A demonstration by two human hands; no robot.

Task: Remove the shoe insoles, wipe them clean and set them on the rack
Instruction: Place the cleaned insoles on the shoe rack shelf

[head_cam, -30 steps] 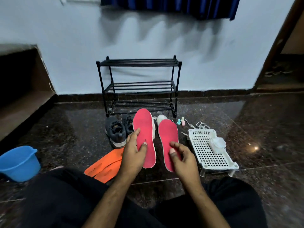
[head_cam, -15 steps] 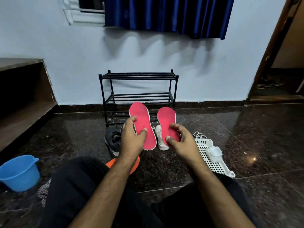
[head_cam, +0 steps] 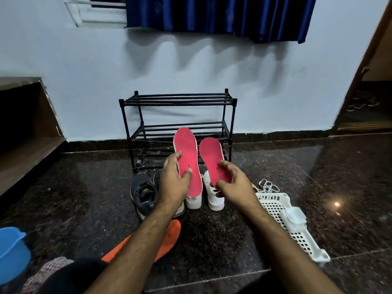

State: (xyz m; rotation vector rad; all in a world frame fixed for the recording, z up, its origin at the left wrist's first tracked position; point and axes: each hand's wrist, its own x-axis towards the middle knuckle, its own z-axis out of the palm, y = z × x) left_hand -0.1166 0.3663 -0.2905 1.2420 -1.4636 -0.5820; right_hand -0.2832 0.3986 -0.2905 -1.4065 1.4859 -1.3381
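My left hand grips a pink insole near its heel, toe end pointing up. My right hand grips a second pink insole the same way. Both insoles are held in the air in front of the black three-tier rack that stands against the wall. Below them on the floor stand a pair of white shoes and a dark grey sneaker. Two orange insoles lie on the floor under my left forearm.
A white perforated plastic tray with a white object on it lies at the right, white laces behind it. A blue tub stands at the lower left, a cloth beside it. A wooden ledge runs along the left.
Both hands have lifted the pink insoles off the floor and carried them forward toward the rack. The view has tilted up, showing more wall and curtain.
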